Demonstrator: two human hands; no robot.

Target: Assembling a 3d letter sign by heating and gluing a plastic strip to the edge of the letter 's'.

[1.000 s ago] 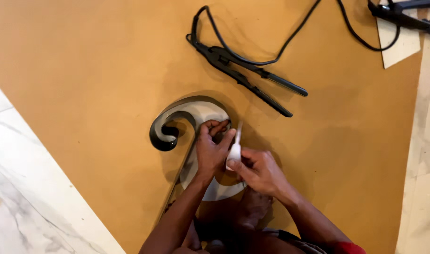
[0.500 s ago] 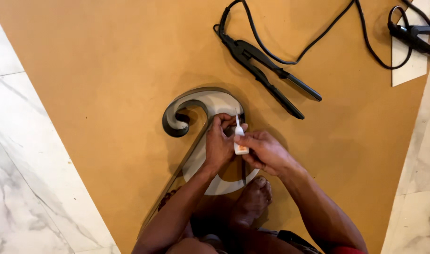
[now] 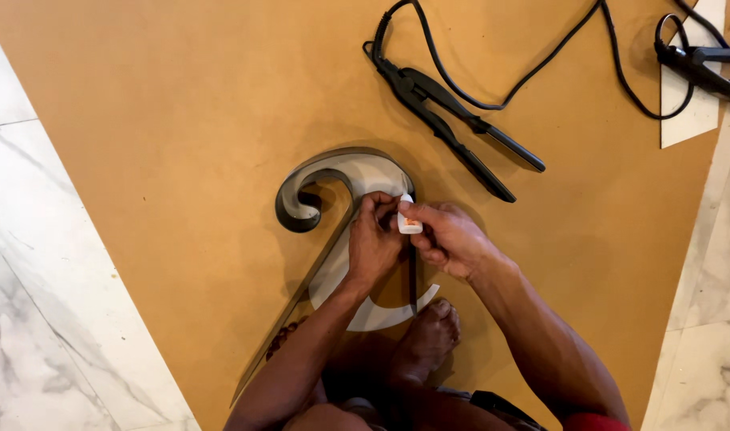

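Observation:
A large curled letter shape (image 3: 345, 172) with a white face and a dark metal rim lies on a brown board (image 3: 181, 120). My left hand (image 3: 374, 239) rests on the shape, fingers pressed against its rim near the upper curve. My right hand (image 3: 449, 238) pinches a small white bottle (image 3: 408, 217) with an orange label, its tip pointing up at the rim beside my left fingers. My bare foot (image 3: 425, 339) lies on the lower end of the shape.
A black hair-straightener-like tool (image 3: 453, 132) with a black cord (image 3: 541, 68) lies above and right of my hands. Another black tool (image 3: 704, 64) sits on a pale sheet at the top right corner. White marble floor (image 3: 29, 319) surrounds the board.
The view has shifted slightly. My right hand has brought the small bottle a little higher along the rim, and my left fingers have stayed on the shape.

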